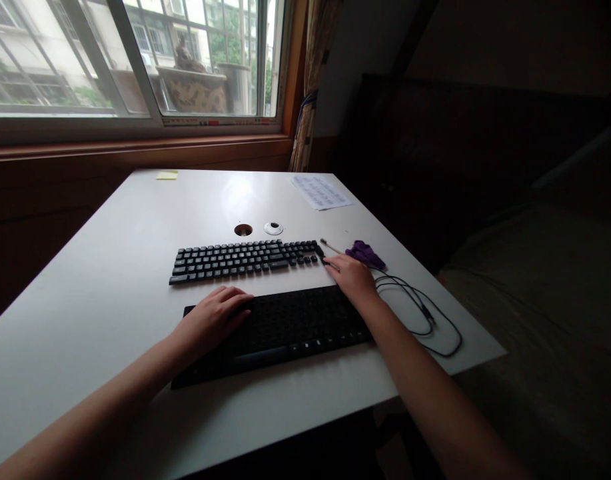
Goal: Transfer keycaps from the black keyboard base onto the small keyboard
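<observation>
- Keyboard base (295,323), head view: nearest us, keycaps (230,260) in rows beyond it.
- Our left hand (218,313) rests on it, unclenched; our right hand (358,279) seemingly pinches a slim tool (334,266) beyond it.
- Keycaps look detached; we judge light fingers needed.

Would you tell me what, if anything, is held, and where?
The right hand seems to pinch a slim greyish tool, where I cannot tell; the left hand seems empty.

Your light comes from the wide metal-framed window (212,60), washed pale outside, leaving a soft glare on the glossy white surface (105,247); the room's right side sinks into near-black, your forearms cast soft shadows, and dark details blur together
</observation>
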Action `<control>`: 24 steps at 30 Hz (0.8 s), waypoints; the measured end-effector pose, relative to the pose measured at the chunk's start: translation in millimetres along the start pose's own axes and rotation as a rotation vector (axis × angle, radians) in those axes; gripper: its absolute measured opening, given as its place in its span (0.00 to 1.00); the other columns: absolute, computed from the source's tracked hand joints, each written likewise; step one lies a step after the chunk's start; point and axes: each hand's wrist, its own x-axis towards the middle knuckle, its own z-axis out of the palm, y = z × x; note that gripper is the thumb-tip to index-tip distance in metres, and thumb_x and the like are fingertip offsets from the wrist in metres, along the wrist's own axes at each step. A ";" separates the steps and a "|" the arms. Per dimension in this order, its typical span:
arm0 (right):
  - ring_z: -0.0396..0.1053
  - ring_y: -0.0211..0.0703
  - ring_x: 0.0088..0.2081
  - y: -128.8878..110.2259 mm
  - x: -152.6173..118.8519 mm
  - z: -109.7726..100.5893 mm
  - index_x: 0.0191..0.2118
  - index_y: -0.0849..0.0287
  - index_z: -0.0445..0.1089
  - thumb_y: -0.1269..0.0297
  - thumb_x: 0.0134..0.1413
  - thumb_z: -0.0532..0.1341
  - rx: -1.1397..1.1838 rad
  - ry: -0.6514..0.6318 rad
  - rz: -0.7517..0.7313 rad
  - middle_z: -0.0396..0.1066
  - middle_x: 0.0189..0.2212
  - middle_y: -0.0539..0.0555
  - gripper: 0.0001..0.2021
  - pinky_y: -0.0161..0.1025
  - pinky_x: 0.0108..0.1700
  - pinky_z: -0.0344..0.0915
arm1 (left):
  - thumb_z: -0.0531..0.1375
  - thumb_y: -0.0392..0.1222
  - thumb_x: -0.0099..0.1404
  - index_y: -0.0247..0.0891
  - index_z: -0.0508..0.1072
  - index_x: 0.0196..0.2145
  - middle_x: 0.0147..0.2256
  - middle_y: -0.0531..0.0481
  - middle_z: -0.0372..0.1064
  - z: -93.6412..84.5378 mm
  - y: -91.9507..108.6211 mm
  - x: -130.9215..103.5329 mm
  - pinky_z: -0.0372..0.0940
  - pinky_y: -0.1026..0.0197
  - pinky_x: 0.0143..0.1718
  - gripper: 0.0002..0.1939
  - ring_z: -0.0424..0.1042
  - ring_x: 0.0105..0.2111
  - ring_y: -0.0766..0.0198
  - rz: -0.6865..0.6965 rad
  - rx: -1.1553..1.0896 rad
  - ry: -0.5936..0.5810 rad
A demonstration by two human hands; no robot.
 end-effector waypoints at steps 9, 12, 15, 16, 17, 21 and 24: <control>0.73 0.45 0.46 -0.7 -0.8 -0.8 0.48 0.50 0.76 0.63 0.61 0.59 0.001 -0.007 0.002 0.76 0.47 0.50 0.12 0.39 0.50 0.66 | 0.54 0.44 0.71 0.40 0.70 0.52 0.46 0.44 0.70 -0.4 -0.5 0.0 0.69 0.52 0.47 0.15 0.70 0.45 0.57 0.001 0.005 -0.004; 0.72 0.46 0.46 0.5 -1.7 -0.5 0.49 0.50 0.75 0.62 0.60 0.59 0.011 0.009 0.001 0.75 0.47 0.51 0.13 0.39 0.50 0.66 | 0.54 0.44 0.71 0.40 0.70 0.52 0.47 0.44 0.70 0.1 -1.2 -0.3 0.69 0.51 0.48 0.15 0.70 0.45 0.57 -0.006 0.004 -0.011; 0.73 0.46 0.45 5.3 0.0 -3.3 0.51 0.51 0.74 0.62 0.60 0.60 0.038 0.068 -0.005 0.75 0.47 0.53 0.14 0.39 0.50 0.66 | 0.54 0.44 0.71 0.40 0.70 0.52 0.47 0.45 0.70 0.4 -1.3 -0.1 0.69 0.52 0.49 0.15 0.70 0.45 0.58 -0.014 0.000 -0.023; 0.73 0.46 0.45 7.3 1.5 -5.4 0.50 0.52 0.75 0.63 0.60 0.60 0.044 0.091 -0.013 0.75 0.46 0.53 0.14 0.39 0.50 0.66 | 0.54 0.44 0.71 0.40 0.70 0.52 0.47 0.45 0.70 0.3 -1.1 0.0 0.69 0.52 0.49 0.15 0.70 0.45 0.58 -0.014 -0.001 -0.025; 0.73 0.46 0.45 9.2 3.7 -8.0 0.50 0.53 0.75 0.64 0.61 0.59 0.046 0.112 -0.025 0.76 0.46 0.54 0.14 0.39 0.50 0.67 | 0.54 0.44 0.71 0.39 0.70 0.52 0.47 0.45 0.70 0.1 -0.8 0.1 0.69 0.52 0.49 0.15 0.70 0.46 0.58 -0.013 -0.001 -0.026; 0.73 0.45 0.44 12.8 18.2 -19.0 0.48 0.51 0.76 0.69 0.61 0.57 0.017 0.138 -0.091 0.76 0.45 0.52 0.14 0.39 0.48 0.68 | 0.54 0.44 0.71 0.39 0.70 0.52 0.47 0.45 0.70 -0.2 -0.2 -0.2 0.69 0.52 0.49 0.15 0.70 0.45 0.57 -0.007 0.003 -0.020; 0.73 0.43 0.45 12.9 31.5 -19.0 0.47 0.50 0.76 0.73 0.59 0.56 0.016 0.098 -0.157 0.75 0.47 0.49 0.16 0.39 0.49 0.68 | 0.54 0.44 0.71 0.40 0.70 0.52 0.47 0.45 0.70 0.8 -1.5 -0.6 0.69 0.52 0.48 0.14 0.70 0.45 0.57 0.000 0.004 -0.012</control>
